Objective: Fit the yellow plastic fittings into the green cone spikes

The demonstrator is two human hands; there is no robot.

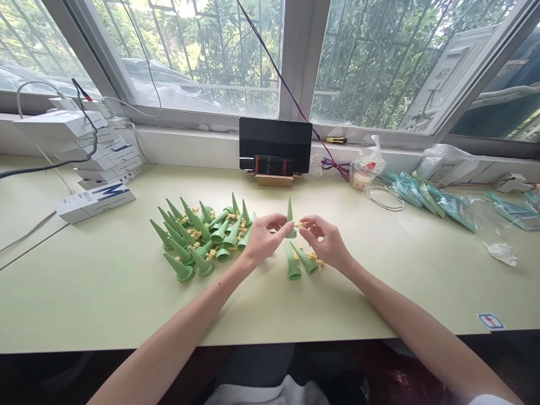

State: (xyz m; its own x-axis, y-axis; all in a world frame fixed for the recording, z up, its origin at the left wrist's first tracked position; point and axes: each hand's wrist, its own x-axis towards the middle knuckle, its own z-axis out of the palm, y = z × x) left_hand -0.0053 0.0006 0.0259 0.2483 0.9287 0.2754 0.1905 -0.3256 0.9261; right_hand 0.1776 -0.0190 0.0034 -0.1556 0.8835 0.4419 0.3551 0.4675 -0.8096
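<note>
My left hand point(266, 236) is closed round the lower part of a green plastic cone point(289, 208), which points upward. Facing it, my right hand point(327, 241) pinches a small yellow plastic piece point(298, 224) at the cone's side; whether the two parts are joined I cannot tell. Just below my hands two more green cones lie on the table, one of them point(292, 264) pointing away from me, with small yellow pieces point(314, 257) beside them. To the left of my left hand spreads a pile of many green cones point(196, 225) with yellow pieces mixed among them.
A phone point(273, 166) showing a timer leans on a dark tablet point(276, 138) at the back. White boxes point(97, 201) are stacked at the left. A bagged cup point(366, 169), a coiled cable point(385, 198) and teal packets point(451, 208) lie at the right.
</note>
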